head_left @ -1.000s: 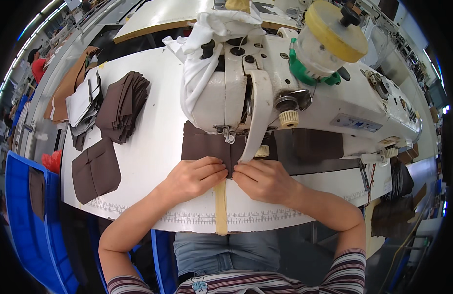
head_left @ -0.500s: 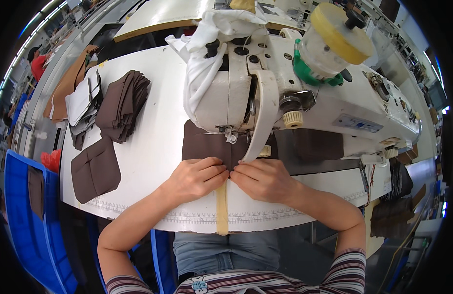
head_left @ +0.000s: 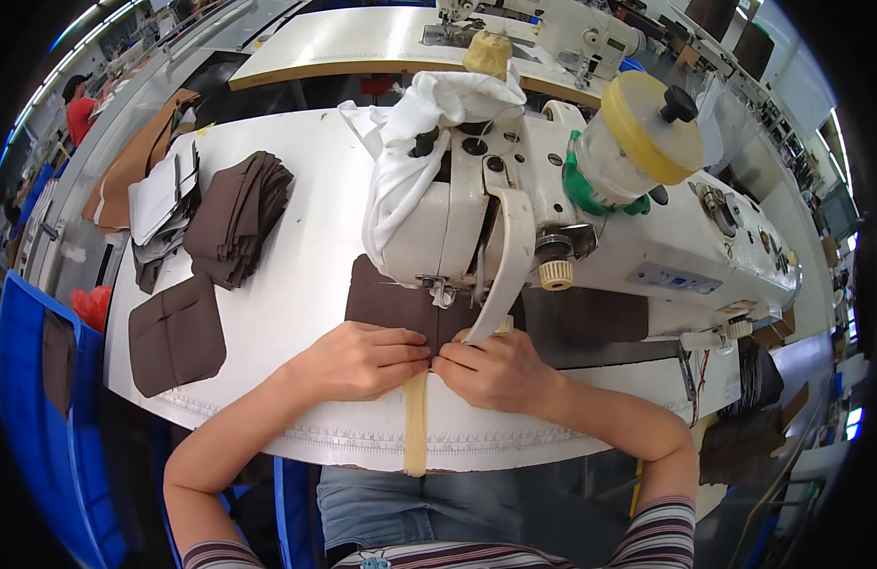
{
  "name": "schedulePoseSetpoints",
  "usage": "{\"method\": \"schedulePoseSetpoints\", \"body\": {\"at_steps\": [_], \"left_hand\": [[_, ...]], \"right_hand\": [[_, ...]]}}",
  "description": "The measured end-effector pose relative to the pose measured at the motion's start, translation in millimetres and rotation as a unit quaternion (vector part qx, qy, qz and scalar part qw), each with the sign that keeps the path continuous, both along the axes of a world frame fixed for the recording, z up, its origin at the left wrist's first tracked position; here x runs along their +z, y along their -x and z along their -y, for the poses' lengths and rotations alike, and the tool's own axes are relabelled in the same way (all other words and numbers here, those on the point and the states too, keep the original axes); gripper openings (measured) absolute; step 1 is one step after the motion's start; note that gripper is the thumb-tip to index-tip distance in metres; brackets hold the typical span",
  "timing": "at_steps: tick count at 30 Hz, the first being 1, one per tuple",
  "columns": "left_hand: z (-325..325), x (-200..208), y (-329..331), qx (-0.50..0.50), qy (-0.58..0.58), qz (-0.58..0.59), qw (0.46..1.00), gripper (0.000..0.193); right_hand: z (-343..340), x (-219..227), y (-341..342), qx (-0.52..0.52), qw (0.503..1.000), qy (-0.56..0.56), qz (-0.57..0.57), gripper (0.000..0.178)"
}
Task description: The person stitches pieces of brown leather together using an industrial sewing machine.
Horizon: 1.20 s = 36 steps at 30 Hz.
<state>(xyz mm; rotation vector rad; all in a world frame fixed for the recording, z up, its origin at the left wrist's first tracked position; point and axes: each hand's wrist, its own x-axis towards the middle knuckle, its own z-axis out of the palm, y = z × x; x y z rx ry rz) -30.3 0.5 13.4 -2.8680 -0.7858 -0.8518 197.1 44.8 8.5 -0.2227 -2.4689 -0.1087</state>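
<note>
A dark brown fabric-like piece (head_left: pixel 391 302) with a seam line down its middle lies under the head of a white sewing machine (head_left: pixel 410 232). My left hand (head_left: pixel 358 360) pinches its near edge just left of the seam. Close beside it, my right hand (head_left: pixel 495 372) grips the same edge on the right, fingertips almost meeting those of the left. The needle area (head_left: pixel 442 296) is a short way beyond my fingers. Part of the piece is hidden by my hands and the machine's white lever (head_left: pixel 503 270). Yellow tape (head_left: pixel 416 427) runs from below my fingers to the table edge.
To the left lie a brown stack (head_left: pixel 225 223), a grey-and-white stack (head_left: pixel 159 204) and a single brown piece (head_left: pixel 178 337). A blue bin (head_left: pixel 40 446) stands beside the table. A yellow-lidded container (head_left: pixel 614 152) sits on the machine. Another person (head_left: pixel 79 109) is far left.
The whole view has shifted, so the machine and table sit lower in it. Both hands keep their pinch on the brown piece's near edge, in nearly the same place.
</note>
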Motion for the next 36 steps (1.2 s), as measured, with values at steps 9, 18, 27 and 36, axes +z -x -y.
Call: {"method": "schedulePoseSetpoints", "body": {"at_steps": [9, 18, 27, 36], "left_hand": [[-14, 3, 6, -0.031, 0.004, -0.004, 0.999, 0.025], [-30, 6, 10, -0.031, 0.008, -0.001, 0.999, 0.025], [-42, 14, 14, 0.013, 0.001, 0.002, 1.0, 0.021], [-53, -2, 14, 0.043, -0.022, 0.03, 0.998, 0.026]], "right_hand": [[-6, 1, -2, -0.022, 0.999, 0.003, 0.043, 0.01], [-14, -6, 6, -0.059, 0.998, -0.006, 0.016, 0.009], [-24, -10, 3, -0.113, 0.992, -0.019, 0.05, 0.015], [-28, -9, 5, -0.156, 0.986, -0.058, 0.024, 0.014]]}}
